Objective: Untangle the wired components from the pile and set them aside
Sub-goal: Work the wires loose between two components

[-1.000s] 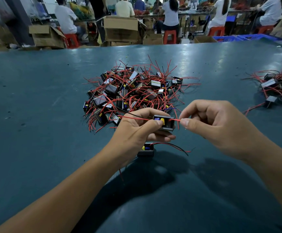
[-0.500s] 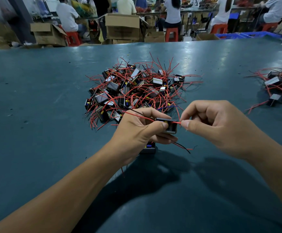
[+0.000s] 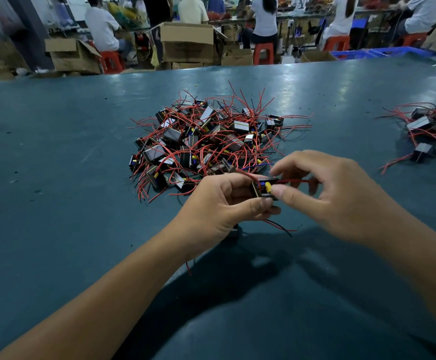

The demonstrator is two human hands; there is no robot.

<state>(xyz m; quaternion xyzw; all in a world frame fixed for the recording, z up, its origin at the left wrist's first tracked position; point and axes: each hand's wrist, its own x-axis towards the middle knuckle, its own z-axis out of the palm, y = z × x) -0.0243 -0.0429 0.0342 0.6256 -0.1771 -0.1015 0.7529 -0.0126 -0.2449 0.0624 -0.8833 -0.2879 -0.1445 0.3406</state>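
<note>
Presently the left hand (image 3: pixel 219 203) grips one wired component (image 3: pixel 262 189), fingers curled round its black body, held just above the green table (image 3: pixel 55 203) at the near edge of the pile (image 3: pixel 206 141). The right hand (image 3: pixel 341 193) closes thumb and forefinger at the component's end, where its red wire (image 3: pixel 293 181) runs out under the curled fingers. Judged purpose: one hand steadies the body while the other draws the lead clear of the tangle. A sorted group (image 3: pixel 432 131) lies well apart at far right, the likely destination. Another component sits beneath the left hand, mostly hidden.
</note>
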